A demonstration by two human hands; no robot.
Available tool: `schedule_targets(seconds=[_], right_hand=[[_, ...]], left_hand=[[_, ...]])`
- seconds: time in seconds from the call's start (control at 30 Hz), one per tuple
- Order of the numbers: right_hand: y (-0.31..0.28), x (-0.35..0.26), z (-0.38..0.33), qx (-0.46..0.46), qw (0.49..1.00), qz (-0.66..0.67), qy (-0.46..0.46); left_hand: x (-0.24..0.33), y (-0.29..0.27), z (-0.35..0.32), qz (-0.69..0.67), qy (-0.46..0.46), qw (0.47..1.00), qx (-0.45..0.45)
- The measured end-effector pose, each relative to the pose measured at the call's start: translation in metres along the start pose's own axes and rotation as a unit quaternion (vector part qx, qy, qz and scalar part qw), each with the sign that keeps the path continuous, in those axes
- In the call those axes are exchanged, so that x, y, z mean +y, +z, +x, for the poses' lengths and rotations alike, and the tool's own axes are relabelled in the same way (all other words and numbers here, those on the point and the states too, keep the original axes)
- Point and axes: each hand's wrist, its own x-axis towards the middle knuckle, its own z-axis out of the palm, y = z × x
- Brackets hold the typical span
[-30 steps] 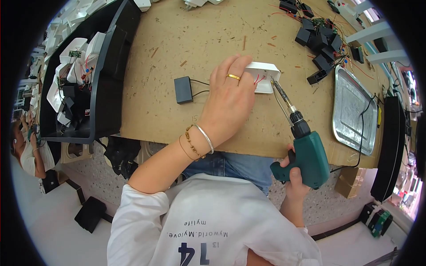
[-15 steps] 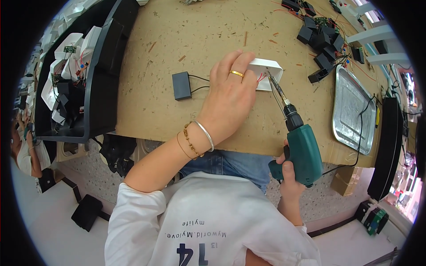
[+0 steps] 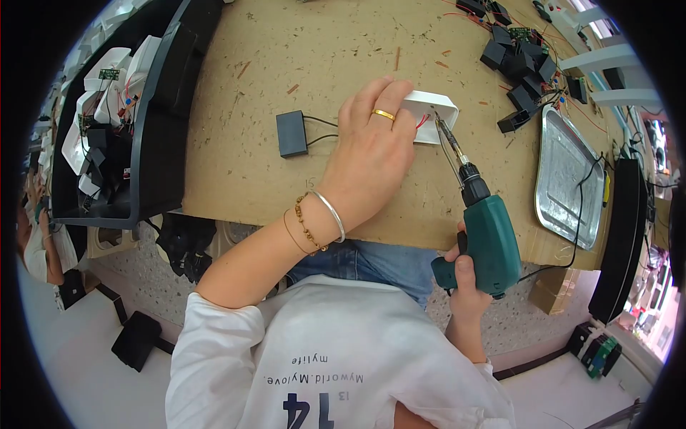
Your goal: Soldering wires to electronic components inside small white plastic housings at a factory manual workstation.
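Observation:
My left hand [image 3: 373, 146] is closed on a small white plastic housing [image 3: 446, 107], its fingers covering the near left part. Short red wires [image 3: 421, 122] show inside the housing. From under the hand, two black leads run left to a black rectangular block [image 3: 291, 134] lying on the table. My right hand [image 3: 468, 289] is wrapped round the grip of a green soldering gun [image 3: 493, 239]. The gun's thin metal tip reaches into the housing beside the red wires; whether it touches anything there is too small to tell.
A black bin [image 3: 168, 121] at the left holds white housings, black blocks and circuit boards. A metal tray [image 3: 568, 186] lies at the right with a black cord across it. Beyond it sits a pile of black blocks and wires [image 3: 525, 64]. Cardboard [image 3: 286, 200] covers the table.
The housing and the gun's tip have shifted very slightly together up and to the right in view. Both hands keep their grip; the tip stays inside the housing.

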Motion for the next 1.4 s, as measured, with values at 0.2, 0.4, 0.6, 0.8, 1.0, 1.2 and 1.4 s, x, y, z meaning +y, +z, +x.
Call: schedule_targets(seconds=[0.2, 0.4, 0.6, 0.8, 1.0, 1.2, 1.4], right_hand=[[-0.002, 0.001, 0.001, -0.008, 1.0, -0.031, 0.001], [-0.003, 0.003, 0.002, -0.009, 0.999, -0.036, -0.011], [-0.003, 0.0, 0.003, -0.01, 0.999, -0.049, -0.011], [-0.006, 0.003, 0.004, -0.011, 0.998, -0.064, -0.022], [-0.003, -0.004, 0.004, -0.001, 0.999, -0.025, 0.022], [0.0, -0.008, 0.004, 0.012, 0.999, -0.019, 0.025], [-0.007, 0.003, 0.003, -0.006, 0.999, -0.04, -0.005]], left_hand=[[-0.001, 0.001, 0.0, -0.007, -0.005, 1.0, -0.005], [-0.001, 0.001, 0.0, -0.006, -0.005, 1.0, -0.005], [-0.002, 0.001, 0.0, -0.008, -0.004, 1.0, -0.009], [-0.002, 0.0, -0.001, -0.003, -0.002, 1.0, -0.015], [-0.002, 0.001, -0.001, -0.005, -0.008, 1.0, -0.017], [-0.003, 0.001, -0.001, -0.002, -0.004, 1.0, -0.018], [-0.003, 0.001, 0.0, -0.002, -0.002, 1.0, -0.013]])
